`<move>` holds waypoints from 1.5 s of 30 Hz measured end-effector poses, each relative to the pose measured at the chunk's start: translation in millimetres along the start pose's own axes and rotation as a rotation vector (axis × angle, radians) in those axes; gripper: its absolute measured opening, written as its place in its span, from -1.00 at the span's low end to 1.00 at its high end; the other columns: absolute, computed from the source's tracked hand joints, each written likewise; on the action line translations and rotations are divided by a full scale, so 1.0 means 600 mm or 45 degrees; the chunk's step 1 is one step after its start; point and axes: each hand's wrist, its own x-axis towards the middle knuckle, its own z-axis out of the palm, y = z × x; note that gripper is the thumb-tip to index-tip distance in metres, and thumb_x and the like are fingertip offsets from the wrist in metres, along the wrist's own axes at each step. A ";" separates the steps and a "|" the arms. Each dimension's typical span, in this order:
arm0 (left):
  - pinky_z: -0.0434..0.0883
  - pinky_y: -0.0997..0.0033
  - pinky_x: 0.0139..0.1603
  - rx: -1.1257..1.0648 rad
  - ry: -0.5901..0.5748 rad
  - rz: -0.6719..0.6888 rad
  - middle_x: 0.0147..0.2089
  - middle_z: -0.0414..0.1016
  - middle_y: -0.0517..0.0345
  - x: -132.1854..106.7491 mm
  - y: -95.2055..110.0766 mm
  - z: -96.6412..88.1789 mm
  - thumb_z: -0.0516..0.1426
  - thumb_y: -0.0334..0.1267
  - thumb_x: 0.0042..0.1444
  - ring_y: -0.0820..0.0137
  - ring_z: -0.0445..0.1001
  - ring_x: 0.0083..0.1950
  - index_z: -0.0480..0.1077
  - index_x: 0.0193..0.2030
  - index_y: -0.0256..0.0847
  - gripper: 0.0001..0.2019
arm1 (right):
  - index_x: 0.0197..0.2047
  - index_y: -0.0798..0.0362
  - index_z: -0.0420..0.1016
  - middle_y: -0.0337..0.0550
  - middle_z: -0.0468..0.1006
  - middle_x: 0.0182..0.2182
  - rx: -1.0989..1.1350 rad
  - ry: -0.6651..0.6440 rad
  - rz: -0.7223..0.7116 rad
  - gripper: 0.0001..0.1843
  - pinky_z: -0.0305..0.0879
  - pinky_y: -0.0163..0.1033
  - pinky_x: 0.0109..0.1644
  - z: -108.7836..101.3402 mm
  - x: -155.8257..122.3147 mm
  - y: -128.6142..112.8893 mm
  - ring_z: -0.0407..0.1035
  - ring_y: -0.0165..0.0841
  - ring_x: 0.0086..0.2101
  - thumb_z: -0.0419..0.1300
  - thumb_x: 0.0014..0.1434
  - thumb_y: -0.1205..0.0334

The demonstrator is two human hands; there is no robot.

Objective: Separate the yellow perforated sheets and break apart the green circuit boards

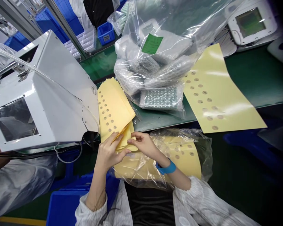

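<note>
A fanned stack of yellow sheets [115,105] with rows of grey round dots lies on the bench edge beside the white machine. My left hand [108,151] is closed on the stack's near edge, its fingers on top and thumb stretched to the right. My right hand [143,143], with a blue band at the wrist, pinches the near right corner of the yellow sheets. Under my hands, a clear plastic bag [206,157] holds more yellow dotted sheets. To the right, a single large yellow sheet [217,91] lies over the bench edge, slightly curled.
A white machine [61,84] with a window stands at left. A big clear bag [155,67] of wrapped parts sits behind the stack. A white device with a screen [251,23] is at back right. Blue bins [106,33] stand around. Another person's sleeve [25,185] is at lower left.
</note>
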 end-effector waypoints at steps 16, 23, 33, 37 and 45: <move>0.56 0.06 -0.09 0.471 1.114 -0.426 -0.24 0.62 -0.05 -0.038 -0.025 0.018 0.19 -0.33 0.13 0.13 0.60 -0.14 0.51 -0.05 -0.15 -0.77 | 0.01 0.08 0.35 -0.36 0.38 -0.57 0.088 -0.007 -0.033 -0.52 0.25 -0.33 -0.39 -0.006 -0.005 0.005 0.32 -0.44 -0.50 0.28 0.06 0.05; 0.58 0.24 -0.17 0.113 0.348 0.028 0.01 0.54 -0.12 -0.070 -0.035 0.025 0.09 -0.29 0.23 0.16 0.56 0.00 0.35 0.15 -0.13 -0.66 | 0.22 0.00 0.08 -0.15 0.58 -0.27 0.604 -0.041 0.154 -0.19 0.43 -0.19 -0.19 -0.006 -0.009 -0.034 0.51 -0.30 -0.29 0.33 -0.01 -0.03; 0.17 -0.17 0.30 -0.299 0.202 -0.352 0.17 0.32 -0.13 -0.070 0.023 -0.007 0.29 -0.21 -0.03 0.07 0.28 0.26 0.12 0.25 -0.15 -0.29 | 0.00 0.13 0.36 0.04 0.51 0.01 0.293 0.155 0.179 -0.43 0.39 -0.05 0.01 -0.002 0.018 -0.081 0.42 -0.10 -0.02 0.33 -0.13 0.23; 0.33 0.14 0.18 -0.839 0.914 -1.278 0.06 0.27 0.01 -0.122 0.045 0.017 0.29 -0.19 -0.07 0.22 0.34 0.12 0.15 0.19 -0.13 -0.32 | 0.03 0.15 0.34 0.07 0.50 0.03 0.236 0.142 0.181 -0.42 0.37 -0.02 0.04 -0.001 -0.022 -0.087 0.41 -0.08 -0.01 0.30 -0.09 0.19; 0.46 0.17 -0.01 -2.348 0.148 -1.815 -0.07 0.54 -0.08 -0.116 0.030 0.020 0.22 -0.11 0.00 0.09 0.52 -0.02 0.37 -0.01 -0.30 -0.56 | 0.11 0.06 0.34 -0.01 0.54 0.00 0.432 0.098 0.477 -0.40 0.44 -0.09 -0.07 -0.020 -0.129 -0.087 0.48 -0.09 -0.07 0.31 -0.03 0.21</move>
